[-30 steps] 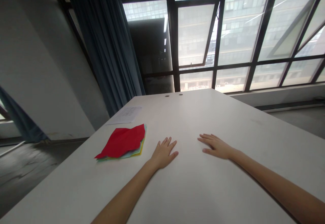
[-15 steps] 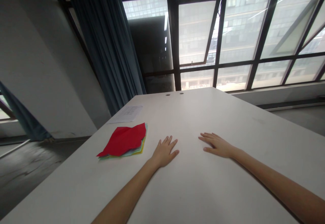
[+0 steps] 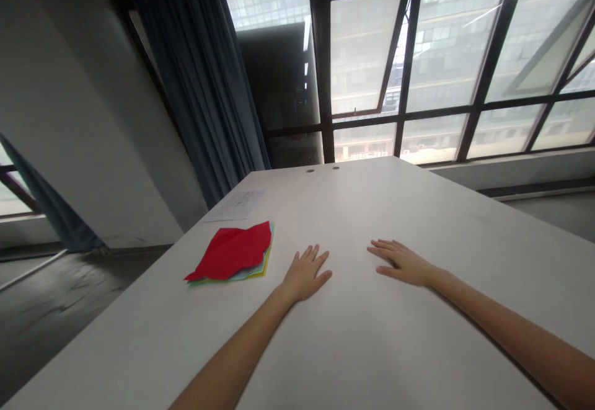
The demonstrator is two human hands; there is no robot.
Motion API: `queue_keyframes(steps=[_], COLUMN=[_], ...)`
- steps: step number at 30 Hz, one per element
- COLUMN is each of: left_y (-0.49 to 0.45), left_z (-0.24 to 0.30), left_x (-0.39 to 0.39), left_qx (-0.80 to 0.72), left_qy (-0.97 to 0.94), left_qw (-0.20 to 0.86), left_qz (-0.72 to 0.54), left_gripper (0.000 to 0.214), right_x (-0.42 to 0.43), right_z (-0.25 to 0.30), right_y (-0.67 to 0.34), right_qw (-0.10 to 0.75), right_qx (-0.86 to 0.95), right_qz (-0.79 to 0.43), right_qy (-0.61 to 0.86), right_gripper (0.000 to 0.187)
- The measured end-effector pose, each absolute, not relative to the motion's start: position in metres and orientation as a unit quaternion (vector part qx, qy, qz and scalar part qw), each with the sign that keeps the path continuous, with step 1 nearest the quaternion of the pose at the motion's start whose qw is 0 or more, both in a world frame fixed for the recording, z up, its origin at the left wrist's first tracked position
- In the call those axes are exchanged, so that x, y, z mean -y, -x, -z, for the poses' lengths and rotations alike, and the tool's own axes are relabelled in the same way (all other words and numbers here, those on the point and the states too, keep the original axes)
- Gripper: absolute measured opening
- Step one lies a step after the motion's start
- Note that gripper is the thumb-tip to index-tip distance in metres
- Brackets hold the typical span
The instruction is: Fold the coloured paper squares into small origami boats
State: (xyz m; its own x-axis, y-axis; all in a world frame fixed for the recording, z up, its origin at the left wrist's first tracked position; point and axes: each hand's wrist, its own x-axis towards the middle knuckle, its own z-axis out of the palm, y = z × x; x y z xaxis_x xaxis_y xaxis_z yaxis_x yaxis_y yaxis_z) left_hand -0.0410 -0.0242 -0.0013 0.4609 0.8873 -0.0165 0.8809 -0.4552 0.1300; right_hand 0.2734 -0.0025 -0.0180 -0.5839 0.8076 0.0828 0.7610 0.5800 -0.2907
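My left hand (image 3: 305,273) lies flat on the white table (image 3: 353,342) with its fingers spread, holding nothing. Across a strip of bare tabletop, my right hand (image 3: 403,263) also rests palm down, fingers stretched out and no object under it that I can see. Left of my left hand, and apart from it, sits a loose stack of coloured sheets. A red sheet (image 3: 235,252) tops the stack and looks creased and uneven. Beneath it, edges of a yellow sheet (image 3: 266,264) and pale blue and green ones stick out. Whether they are cloth or paper I cannot tell.
A printed white paper (image 3: 235,205) lies by the table's far left edge, beyond the stack. Two small round spots (image 3: 310,170) mark the far end of the tabletop. Behind stand a blue curtain (image 3: 199,81) and framed windows (image 3: 365,56), one tilted open.
The whole view has shifted slightly, so everything appears a little farther right and higher. Both hands keep their place on the table, and the stack has not moved.
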Motion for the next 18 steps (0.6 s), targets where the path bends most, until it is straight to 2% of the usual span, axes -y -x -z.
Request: queue_keyframes(steps=[18], left_y=[0.0403], left_z=[-0.0002], left_x=[0.0227], left_qx=[-0.521], left_qy=[-0.851], left_qw=[0.063], left_qz=[-0.020], left_gripper=[0.061], right_x=[0.0002], right_z=[0.0221], right_y=[-0.2750], right_qw=[0.099], right_qx=[0.888], right_qz=[-0.111], right_qy=[0.436], right_gripper=[0.064])
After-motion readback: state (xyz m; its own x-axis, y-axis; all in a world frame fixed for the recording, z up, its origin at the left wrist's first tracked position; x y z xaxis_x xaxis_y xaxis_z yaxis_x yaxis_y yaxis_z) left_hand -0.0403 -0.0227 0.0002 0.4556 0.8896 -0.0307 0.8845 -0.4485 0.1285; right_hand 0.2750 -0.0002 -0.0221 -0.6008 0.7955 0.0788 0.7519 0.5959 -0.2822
